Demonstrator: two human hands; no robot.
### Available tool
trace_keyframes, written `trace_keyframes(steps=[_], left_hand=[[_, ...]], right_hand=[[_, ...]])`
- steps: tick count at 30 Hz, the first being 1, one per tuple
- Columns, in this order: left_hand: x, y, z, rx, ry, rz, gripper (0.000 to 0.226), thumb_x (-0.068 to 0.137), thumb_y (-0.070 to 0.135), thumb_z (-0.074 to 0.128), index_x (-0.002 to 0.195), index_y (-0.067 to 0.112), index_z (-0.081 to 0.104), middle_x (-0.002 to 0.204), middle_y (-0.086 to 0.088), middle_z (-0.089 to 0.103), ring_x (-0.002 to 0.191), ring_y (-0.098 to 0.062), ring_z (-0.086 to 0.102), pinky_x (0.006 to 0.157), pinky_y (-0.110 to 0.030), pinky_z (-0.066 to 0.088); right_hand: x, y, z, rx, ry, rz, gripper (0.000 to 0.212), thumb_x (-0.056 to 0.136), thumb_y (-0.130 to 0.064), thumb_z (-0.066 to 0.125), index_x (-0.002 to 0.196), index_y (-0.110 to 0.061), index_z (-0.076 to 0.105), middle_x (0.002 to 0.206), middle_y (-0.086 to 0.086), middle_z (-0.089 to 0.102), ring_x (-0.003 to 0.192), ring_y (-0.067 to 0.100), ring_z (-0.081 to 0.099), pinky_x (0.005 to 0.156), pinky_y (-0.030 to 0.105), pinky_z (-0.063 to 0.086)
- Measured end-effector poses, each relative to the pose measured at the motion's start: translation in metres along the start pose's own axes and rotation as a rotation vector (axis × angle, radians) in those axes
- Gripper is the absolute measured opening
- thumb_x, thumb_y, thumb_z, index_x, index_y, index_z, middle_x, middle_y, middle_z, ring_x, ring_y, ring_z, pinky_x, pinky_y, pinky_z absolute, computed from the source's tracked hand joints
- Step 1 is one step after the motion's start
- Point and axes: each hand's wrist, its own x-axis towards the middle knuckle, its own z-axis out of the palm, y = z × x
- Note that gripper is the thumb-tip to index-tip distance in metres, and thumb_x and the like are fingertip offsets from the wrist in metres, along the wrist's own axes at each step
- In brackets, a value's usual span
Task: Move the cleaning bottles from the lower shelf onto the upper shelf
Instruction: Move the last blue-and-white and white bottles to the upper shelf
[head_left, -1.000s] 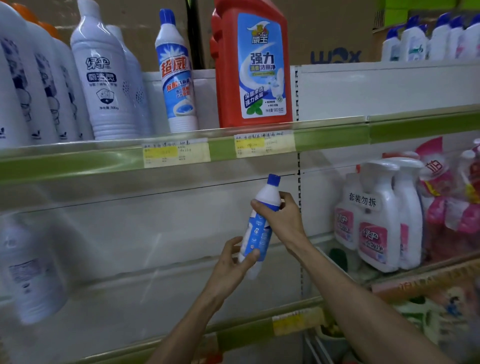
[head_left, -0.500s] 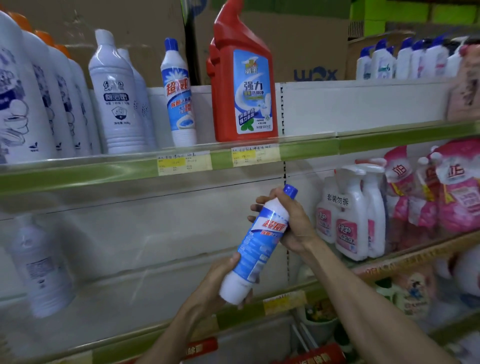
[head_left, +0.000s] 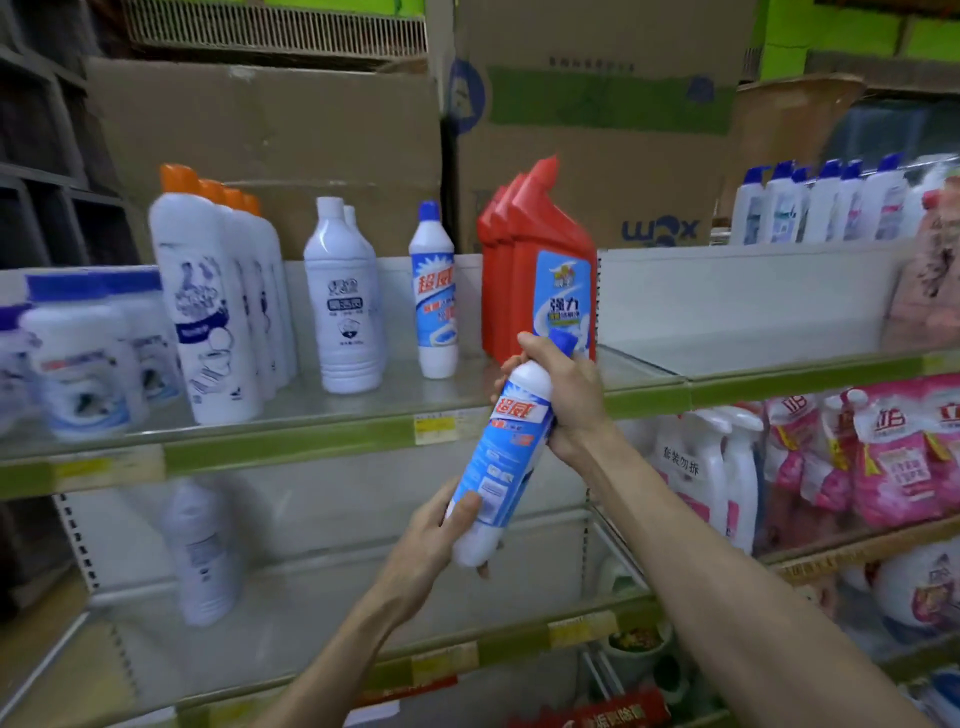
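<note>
The lifting step is judged to be in hand: a blue-and-white cleaning bottle (head_left: 506, 457) is held tilted in front of the upper shelf (head_left: 311, 415) edge — its neck grasped by the right hand (head_left: 569, 397), its base by the left hand (head_left: 441, 530). Next, righting is called for, then setting down beside the matching bottle (head_left: 435, 291). One pale bottle (head_left: 200, 551) remains on the lower shelf (head_left: 291, 618).

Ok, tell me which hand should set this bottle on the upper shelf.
Right. The right hand grips the blue-capped bottle at its neck, level with the upper shelf; the left hand only holds its base, lower down.
</note>
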Motion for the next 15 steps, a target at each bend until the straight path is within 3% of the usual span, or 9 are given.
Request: trace_keyframes(steps=[3, 7, 11, 13, 15], left_hand=[[-0.003, 0.044, -0.008, 0.085, 0.045, 0.038, 0.05, 0.08, 0.053, 0.066, 0.114, 0.016, 0.064, 0.084, -0.011, 0.069, 0.069, -0.032, 0.063, 0.058, -0.043, 0.055], [-0.007, 0.085, -0.017, 0.039, 0.088, 0.056, 0.052, 0.08, 0.049, 0.068, 0.117, 0.013, 0.062, 0.089, -0.012, 0.069, 0.074, -0.031, 0.066, 0.056, -0.041, 0.055], [-0.013, 0.099, -0.022, -0.004, 0.131, 0.097, 0.06, 0.081, 0.055, 0.064, 0.118, 0.008, 0.061, 0.085, -0.016, 0.065, 0.067, -0.031, 0.065, 0.047, -0.033, 0.049], [-0.016, 0.105, -0.024, -0.128, 0.11, 0.032, 0.074, 0.081, 0.062, 0.061, 0.115, -0.004, 0.058, 0.084, -0.019, 0.063, 0.057, -0.028, 0.062, 0.039, -0.025, 0.042], [-0.021, 0.113, -0.024, -0.318, 0.012, -0.085, 0.073, 0.088, 0.064, 0.048, 0.113, -0.003, 0.059, 0.081, -0.014, 0.066, 0.048, -0.023, 0.058, 0.035, -0.019, 0.036]], right_hand=[[0.003, -0.026, 0.04, -0.102, 0.139, -0.014, 0.028, 0.084, -0.024, 0.072, 0.062, -0.007, 0.064, 0.061, 0.012, 0.066, 0.056, 0.029, 0.064, 0.061, 0.038, 0.053], [0.01, -0.05, 0.075, -0.181, 0.158, -0.028, 0.029, 0.082, -0.028, 0.072, 0.061, -0.008, 0.067, 0.063, 0.014, 0.07, 0.064, 0.035, 0.068, 0.07, 0.048, 0.058], [0.008, -0.062, 0.096, -0.19, 0.024, -0.024, 0.029, 0.084, -0.037, 0.074, 0.079, -0.008, 0.069, 0.081, 0.019, 0.072, 0.075, 0.037, 0.071, 0.08, 0.055, 0.059], [0.004, -0.068, 0.102, -0.145, -0.096, -0.025, 0.029, 0.089, -0.034, 0.072, 0.082, -0.006, 0.069, 0.084, 0.017, 0.071, 0.073, 0.031, 0.067, 0.082, 0.054, 0.057], [0.0, -0.072, 0.108, -0.037, -0.236, 0.02, 0.036, 0.09, -0.037, 0.069, 0.1, -0.002, 0.066, 0.091, 0.016, 0.071, 0.075, 0.028, 0.069, 0.079, 0.048, 0.057]])
